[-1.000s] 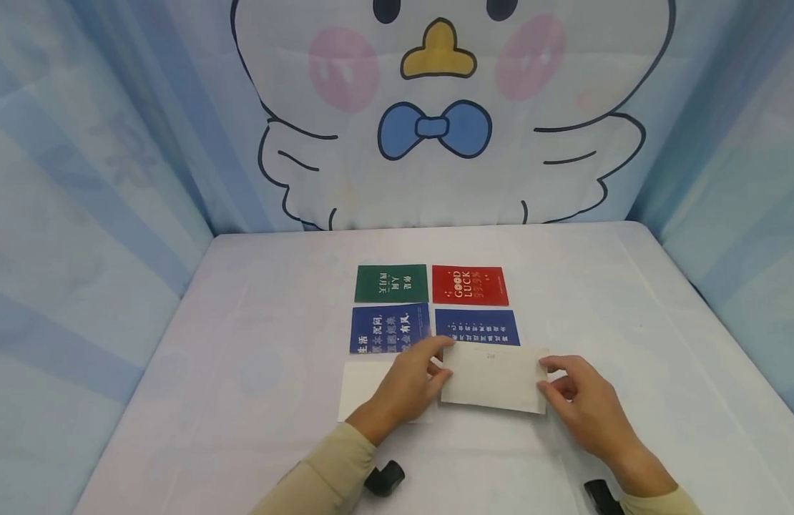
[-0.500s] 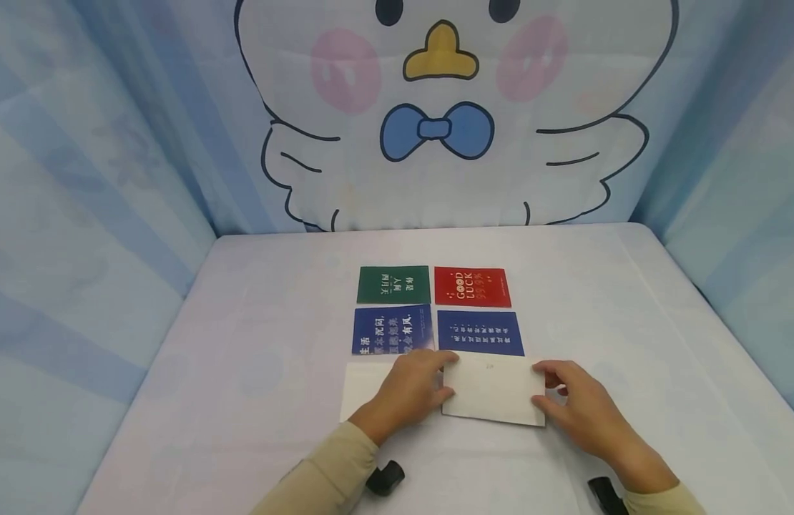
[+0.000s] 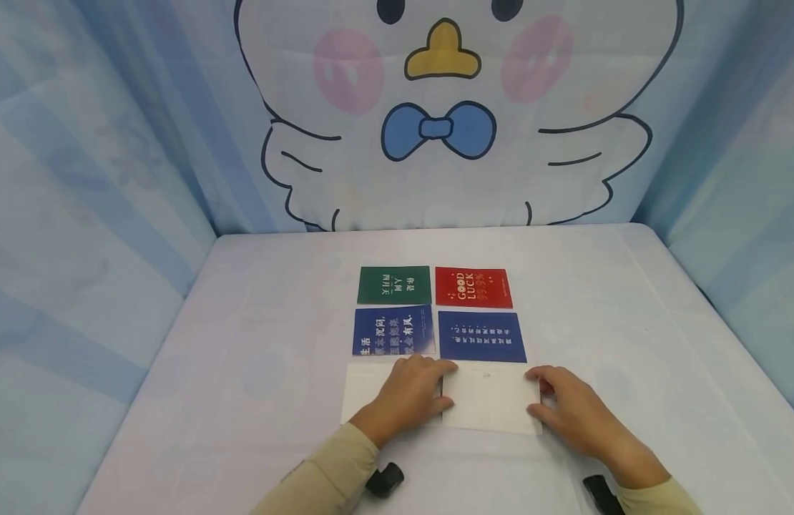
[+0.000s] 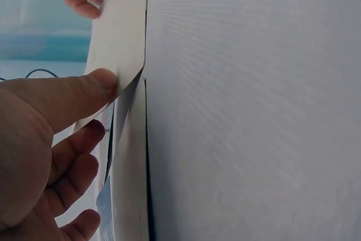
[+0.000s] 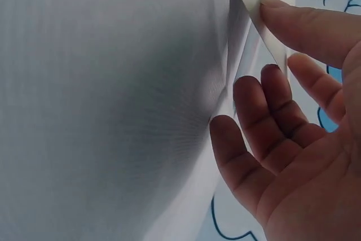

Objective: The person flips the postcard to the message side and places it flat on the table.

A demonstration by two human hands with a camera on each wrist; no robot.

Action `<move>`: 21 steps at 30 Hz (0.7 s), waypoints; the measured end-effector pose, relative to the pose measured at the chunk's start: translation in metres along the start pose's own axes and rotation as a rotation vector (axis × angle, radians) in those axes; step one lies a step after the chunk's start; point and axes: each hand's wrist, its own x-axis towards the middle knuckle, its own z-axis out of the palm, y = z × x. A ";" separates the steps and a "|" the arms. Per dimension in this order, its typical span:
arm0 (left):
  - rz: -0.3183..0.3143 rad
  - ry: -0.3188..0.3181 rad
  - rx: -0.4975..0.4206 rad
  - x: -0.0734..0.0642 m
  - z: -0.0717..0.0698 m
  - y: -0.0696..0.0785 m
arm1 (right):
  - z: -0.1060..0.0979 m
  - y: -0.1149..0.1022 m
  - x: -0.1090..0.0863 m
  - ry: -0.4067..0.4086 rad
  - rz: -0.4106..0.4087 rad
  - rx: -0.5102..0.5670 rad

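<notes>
Both hands hold a cream, blank-looking card [image 3: 491, 398] level between them, close over the near side of the table. My left hand [image 3: 406, 392] pinches its left edge, thumb on the upper face [image 4: 104, 78]. At the opposite edge my right hand [image 3: 574, 413] pinches it between thumb and forefinger, the other fingers loose below. Another cream card [image 3: 363, 386] lies to the left, partly covered by my left hand and wrist. Just beyond the held card is a dark blue card [image 3: 482, 336] with white writing; its near edge meets the held card in the head view.
A blue card [image 3: 393, 330], a green card [image 3: 394, 285] and a red "GOOD LUCK" card [image 3: 473, 287] lie in a grid farther back on the white table [image 3: 262, 322]. A printed cartoon backdrop [image 3: 435, 186] stands behind, and curtains hang at both sides.
The held cream card has come down toward the table and nearer the body, uncovering the whole right-hand blue card. Both hands moved with it; the other cards stay put.
</notes>
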 end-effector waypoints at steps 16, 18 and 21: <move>0.023 -0.022 0.122 0.001 0.003 -0.002 | 0.003 -0.004 0.005 -0.085 0.050 -0.078; 0.026 -0.011 0.150 0.001 0.002 -0.003 | 0.003 -0.004 0.006 -0.092 0.054 -0.083; 0.013 -0.014 0.149 0.002 0.002 -0.005 | 0.004 -0.003 0.007 -0.097 0.052 -0.091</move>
